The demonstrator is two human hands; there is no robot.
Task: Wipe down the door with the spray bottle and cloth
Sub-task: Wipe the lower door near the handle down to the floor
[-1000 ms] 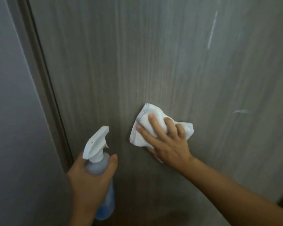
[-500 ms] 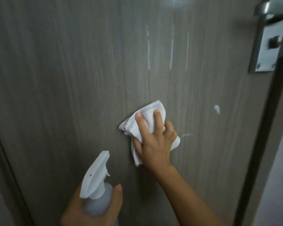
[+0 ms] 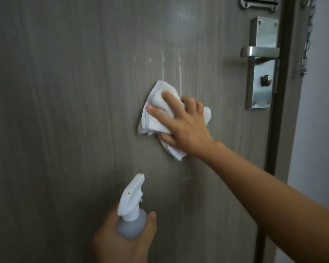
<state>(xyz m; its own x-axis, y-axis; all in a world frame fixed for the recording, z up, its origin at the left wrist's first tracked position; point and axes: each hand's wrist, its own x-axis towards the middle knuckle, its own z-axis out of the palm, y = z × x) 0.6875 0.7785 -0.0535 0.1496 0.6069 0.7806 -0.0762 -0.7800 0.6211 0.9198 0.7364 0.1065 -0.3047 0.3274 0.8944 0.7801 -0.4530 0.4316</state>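
At the centre of the head view, your right hand is pressing the bunched white cloth flat against the door, fingers spread over the fabric with the thumb tucked under its lower fold. Lower centre, your left hand is wrapping closed around the spray bottle, nozzle pointing up toward the door and no finger visibly on the trigger.

Thin pale drip streaks are running down just above the cloth; if you are wiping only sideways, they will likely dry as marks. A loose tail of cloth is hanging below your palm (it could drag dirt back over wiped wood). Sweeping right, you are risking a knock against the lever handle and its metal plate at the upper right of the frame.

Much is escaping you: the bottle's lower body is hiding in your fist and running off the bottom edge, so its liquid level is unreadable. Blur is softening the grain, and the hanging chain at far right is hard to make out.
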